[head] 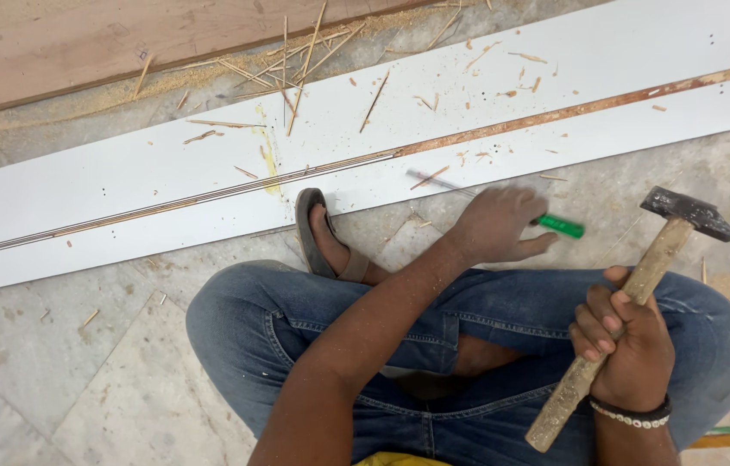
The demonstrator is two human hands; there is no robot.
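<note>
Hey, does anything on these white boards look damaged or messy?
Yes. Wood splinters and sawdust litter the white boards. A yellowish smear crosses the seam, and the groove between boards shows bare brown patches. The left hand reaches a green-handled tool; the right hand grips a hammer.

Motion-blurred green-handled tool (pixel 555 225), its middle hidden under the left hand (pixel 496 226)

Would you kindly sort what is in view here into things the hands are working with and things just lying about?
In hand:
- hammer, gripped by the right hand
- green-handled tool, under the left hand
- white boards, just beyond the left hand

Lying about:
- wood splinters
- sawdust
- brown wooden board
</note>
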